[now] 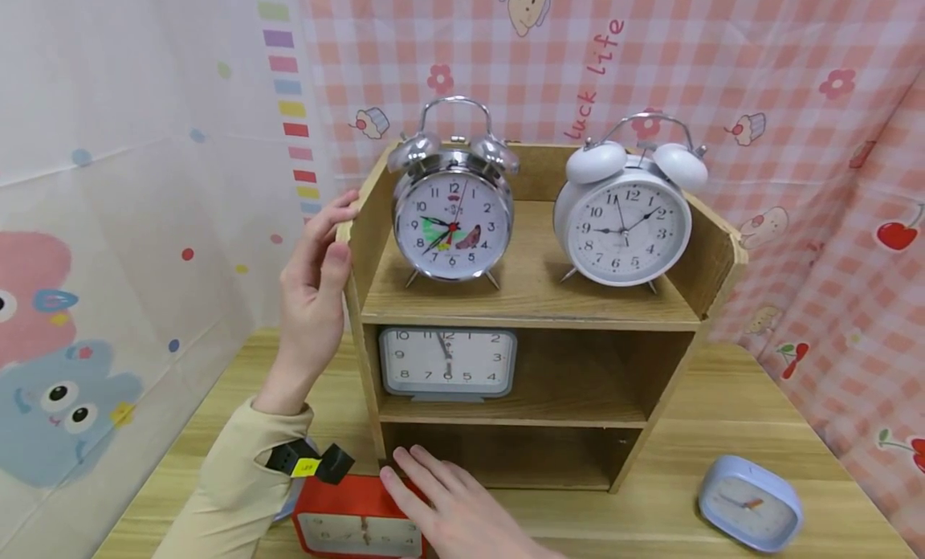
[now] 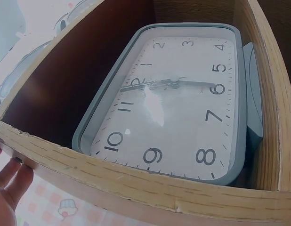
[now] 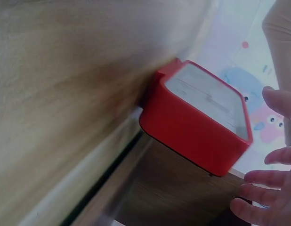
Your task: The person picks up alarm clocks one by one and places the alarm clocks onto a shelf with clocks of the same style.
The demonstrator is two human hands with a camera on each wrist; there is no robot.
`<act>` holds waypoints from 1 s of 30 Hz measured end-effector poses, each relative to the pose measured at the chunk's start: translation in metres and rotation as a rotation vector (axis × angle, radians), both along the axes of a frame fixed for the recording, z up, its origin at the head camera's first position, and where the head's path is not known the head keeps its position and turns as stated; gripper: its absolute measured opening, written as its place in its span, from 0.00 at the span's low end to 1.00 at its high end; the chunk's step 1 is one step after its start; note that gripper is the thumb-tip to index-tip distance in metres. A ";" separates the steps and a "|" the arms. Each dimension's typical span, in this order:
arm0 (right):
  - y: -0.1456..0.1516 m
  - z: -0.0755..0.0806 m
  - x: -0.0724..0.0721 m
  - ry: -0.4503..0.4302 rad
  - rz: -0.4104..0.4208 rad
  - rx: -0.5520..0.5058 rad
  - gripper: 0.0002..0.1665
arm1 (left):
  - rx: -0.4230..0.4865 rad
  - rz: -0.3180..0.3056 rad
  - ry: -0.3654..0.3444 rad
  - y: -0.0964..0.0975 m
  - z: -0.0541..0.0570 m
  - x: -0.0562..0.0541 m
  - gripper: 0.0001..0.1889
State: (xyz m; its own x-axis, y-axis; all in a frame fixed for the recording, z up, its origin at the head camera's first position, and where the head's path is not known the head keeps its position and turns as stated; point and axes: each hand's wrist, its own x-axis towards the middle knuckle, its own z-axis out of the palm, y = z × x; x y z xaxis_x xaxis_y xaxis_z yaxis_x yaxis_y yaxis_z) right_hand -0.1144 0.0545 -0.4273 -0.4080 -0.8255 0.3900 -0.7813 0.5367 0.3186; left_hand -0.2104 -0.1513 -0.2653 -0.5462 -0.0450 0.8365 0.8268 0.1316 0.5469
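Observation:
My left hand (image 1: 312, 290) rests against the outer left side of a small wooden shelf (image 1: 531, 324), its fingertips near the upper edge. In the left wrist view, its fingers (image 2: 16, 181) show beside that side wall. A grey rectangular clock (image 1: 448, 365) stands at the left of the middle compartment. With fingers spread and nearly straight, my right hand (image 1: 462, 503) is over the right end of a red clock (image 1: 347, 499) on the table. A gap shows between hand and red clock (image 3: 192, 127) in the right wrist view. The lowest compartment is partly hidden by my right hand.
On the shelf top stand a silver twin-bell alarm clock (image 1: 454, 222) and a white one (image 1: 625, 226). A light blue clock (image 1: 751, 503) is at the table's right. Something pale blue lies partly hidden behind the red clock. Printed cloths hang behind and at both sides.

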 end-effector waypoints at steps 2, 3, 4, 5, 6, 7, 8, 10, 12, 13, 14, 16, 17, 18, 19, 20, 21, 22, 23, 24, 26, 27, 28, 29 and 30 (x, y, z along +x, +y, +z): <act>-0.004 -0.001 -0.001 -0.060 -0.004 0.019 0.53 | -0.001 0.004 -0.005 0.000 0.000 0.000 0.34; -0.005 -0.001 -0.002 -0.088 -0.005 0.025 0.52 | -0.003 0.007 -0.006 0.000 -0.001 0.000 0.34; -0.007 -0.001 -0.002 -0.122 -0.005 0.026 0.52 | -0.004 0.008 -0.005 0.000 -0.001 0.000 0.34; -0.008 -0.001 -0.003 -0.154 -0.006 0.028 0.52 | 0.000 0.002 -0.003 0.000 0.000 0.000 0.34; -0.009 -0.001 -0.003 -0.186 -0.006 0.028 0.52 | 0.000 0.001 -0.001 0.000 0.000 0.000 0.34; -0.010 0.000 -0.004 -0.212 -0.005 0.027 0.52 | 0.001 0.000 0.001 0.000 0.000 0.000 0.34; -0.011 0.000 -0.004 -0.238 -0.003 0.025 0.52 | 0.002 -0.003 0.004 0.000 0.000 0.000 0.34; -0.013 -0.001 -0.005 -0.272 0.001 0.019 0.51 | 0.006 -0.009 0.007 0.000 0.000 0.000 0.33; -0.016 -0.002 -0.006 -0.291 0.005 0.014 0.48 | 0.007 -0.006 0.002 0.000 0.000 0.000 0.34; -0.017 -0.002 -0.007 -0.295 0.005 0.013 0.47 | 0.008 -0.005 -0.001 0.000 0.000 0.000 0.34; -0.019 -0.002 -0.007 -0.300 0.003 0.011 0.46 | 0.008 -0.005 -0.004 0.000 0.000 0.000 0.34; -0.023 -0.002 -0.008 -0.312 -0.003 0.001 0.44 | 0.009 -0.004 -0.011 -0.001 0.000 0.001 0.34; -0.024 -0.002 -0.008 -0.318 -0.005 -0.006 0.44 | 0.009 -0.004 -0.013 -0.001 0.000 0.001 0.34; -0.026 -0.001 -0.009 -0.318 -0.010 -0.009 0.44 | 0.008 -0.004 -0.014 -0.001 0.000 0.000 0.34; -0.029 0.000 -0.009 -0.315 -0.014 -0.013 0.43 | 0.009 -0.006 -0.013 -0.001 0.000 0.000 0.34; -0.031 0.000 -0.009 -0.308 -0.015 -0.017 0.43 | 0.009 -0.006 -0.012 -0.001 0.000 0.000 0.34; -0.033 0.001 -0.010 -0.302 -0.015 -0.019 0.43 | 0.007 -0.006 -0.009 -0.001 0.000 0.000 0.33; -0.036 0.002 -0.010 -0.290 -0.015 -0.019 0.42 | 0.005 -0.005 -0.007 -0.001 -0.001 0.000 0.33; -0.038 0.002 -0.011 -0.281 -0.014 -0.020 0.41 | 0.003 -0.002 -0.005 -0.002 -0.001 0.000 0.33; -0.040 0.003 -0.011 -0.274 -0.015 -0.018 0.41 | 0.000 0.001 -0.002 -0.002 -0.001 0.000 0.33; -0.043 0.003 -0.012 -0.244 -0.012 -0.018 0.40 | -0.005 0.005 0.000 -0.002 -0.001 -0.001 0.32; -0.045 0.004 -0.012 -0.229 -0.013 -0.016 0.40 | -0.007 0.008 0.001 -0.002 -0.001 -0.001 0.32; -0.046 0.004 -0.012 -0.215 -0.017 -0.010 0.40 | -0.008 0.009 0.001 -0.002 -0.001 -0.001 0.32; -0.047 0.004 -0.012 -0.203 -0.022 -0.006 0.40 | -0.008 0.009 0.000 -0.002 -0.002 0.000 0.32; -0.048 0.003 -0.012 -0.189 -0.025 -0.001 0.40 | -0.008 0.010 -0.001 -0.002 -0.001 0.000 0.32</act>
